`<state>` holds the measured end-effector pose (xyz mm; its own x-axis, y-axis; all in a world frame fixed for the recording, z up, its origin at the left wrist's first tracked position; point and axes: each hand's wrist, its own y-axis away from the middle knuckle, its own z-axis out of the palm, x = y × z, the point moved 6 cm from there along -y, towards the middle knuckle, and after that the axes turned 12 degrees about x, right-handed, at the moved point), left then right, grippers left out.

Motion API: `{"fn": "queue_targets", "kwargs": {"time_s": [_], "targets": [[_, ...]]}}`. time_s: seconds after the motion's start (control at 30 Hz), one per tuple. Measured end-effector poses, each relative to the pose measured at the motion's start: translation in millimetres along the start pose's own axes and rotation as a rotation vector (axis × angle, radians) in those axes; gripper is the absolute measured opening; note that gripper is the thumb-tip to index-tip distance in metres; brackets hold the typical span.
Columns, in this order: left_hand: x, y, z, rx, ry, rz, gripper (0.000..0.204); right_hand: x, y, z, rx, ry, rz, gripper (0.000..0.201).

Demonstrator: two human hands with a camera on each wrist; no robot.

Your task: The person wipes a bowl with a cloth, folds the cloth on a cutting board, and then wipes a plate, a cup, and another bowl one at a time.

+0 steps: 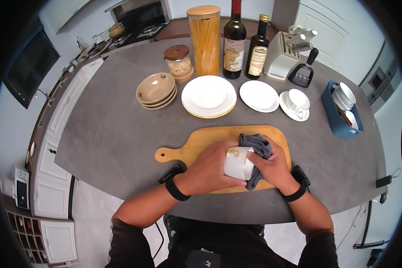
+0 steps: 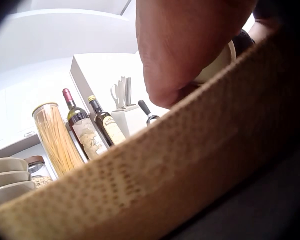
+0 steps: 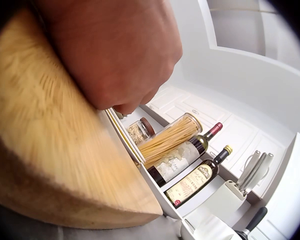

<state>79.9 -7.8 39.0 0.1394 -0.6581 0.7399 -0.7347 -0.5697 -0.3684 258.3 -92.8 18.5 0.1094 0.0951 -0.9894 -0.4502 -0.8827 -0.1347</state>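
Over the wooden cutting board (image 1: 196, 138), my left hand (image 1: 207, 167) grips a white mug (image 1: 236, 166) with a gold handle, tilted on its side with its mouth toward the right. My right hand (image 1: 276, 169) holds a bunched dark grey cloth (image 1: 256, 144) at the mug's mouth, its thumb at the rim. Part of the cloth hangs below the mug. In the left wrist view the left hand (image 2: 185, 45) covers most of the mug, behind the board's edge (image 2: 115, 175). The right wrist view shows the back of the right hand (image 3: 120, 55) above the board (image 3: 55, 135); mug and cloth are hidden there.
Beyond the board stand stacked tan bowls (image 1: 155, 89), white plates (image 1: 209, 96), another plate (image 1: 259, 96) and a cup on a saucer (image 1: 298, 102). Behind are an oat jar (image 1: 178, 66), a spaghetti jar (image 1: 204, 44), two bottles (image 1: 233, 49) and a knife block (image 1: 279, 58). A blue bin (image 1: 337, 116) holds dishes.
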Motion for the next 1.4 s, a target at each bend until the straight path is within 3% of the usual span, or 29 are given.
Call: {"fn": "queue_targets", "kwargs": {"time_s": [0.07, 0.13, 0.17, 0.33, 0.43, 0.63, 0.8, 0.87, 1.1, 1.17, 1.23, 1.3, 1.4], "targets": [[2.1, -0.1, -3.7, -0.017, 0.046, -0.053, 0.106, -5.2, 0.0, 1.3, -0.007, -0.089, 0.018, 0.036], [0.8, 0.5, -4.2, -0.082, 0.287, -0.216, 0.102, -11.4, 1.0, 3.7, -0.014, -0.111, 0.016, 0.038], [1.8, 0.2, -6.3, -0.074, 0.290, -0.216, 0.102, -13.5, 0.8, 4.4, -0.010, -0.138, 0.013, 0.039], [4.4, 2.3, -8.1, 0.004, 0.825, -0.276, 0.097, -9.2, 4.3, -1.5, -0.007, -0.184, 0.031, 0.041], [7.1, -1.4, -15.6, 0.020, 0.882, -0.278, 0.099, -4.9, 5.8, -3.7, 0.002, -0.210, 0.026, 0.039], [5.6, -0.7, -15.2, -0.089, 0.671, -0.166, 0.103, -8.8, 3.6, -9.7, 0.005, -0.190, -0.034, 0.024], [2.2, 3.5, -12.2, -0.166, 0.616, -0.266, 0.104, -7.8, 3.0, -16.7, -0.005, -0.210, -0.139, 0.022], [1.7, 5.1, -12.4, -0.187, 0.564, -0.278, 0.103, -23.3, 8.3, -18.5, -0.026, -0.071, -0.342, 0.021], [4.1, 3.7, -17.5, -0.112, 0.463, -0.200, 0.103, -33.0, 12.2, -20.7, -0.002, -0.058, -0.419, 0.016], [-1.9, 3.8, -18.6, -0.087, 0.456, -0.219, 0.102, -47.4, 15.4, -16.7, -0.061, 0.034, -0.627, 0.014], [-1.5, 2.1, -21.7, -0.025, 0.333, -0.069, 0.098, -55.2, 16.5, -15.0, -0.044, 0.065, -0.651, 0.014], [-2.0, 0.9, -22.6, 0.003, 0.260, -0.029, 0.097, -68.3, 23.0, -7.3, -0.131, 0.256, -0.818, 0.018], [0.5, -0.7, -28.1, 0.018, 0.164, -0.007, 0.094, -75.8, 26.8, -0.2, -0.154, 0.308, -0.859, 0.023]]}}
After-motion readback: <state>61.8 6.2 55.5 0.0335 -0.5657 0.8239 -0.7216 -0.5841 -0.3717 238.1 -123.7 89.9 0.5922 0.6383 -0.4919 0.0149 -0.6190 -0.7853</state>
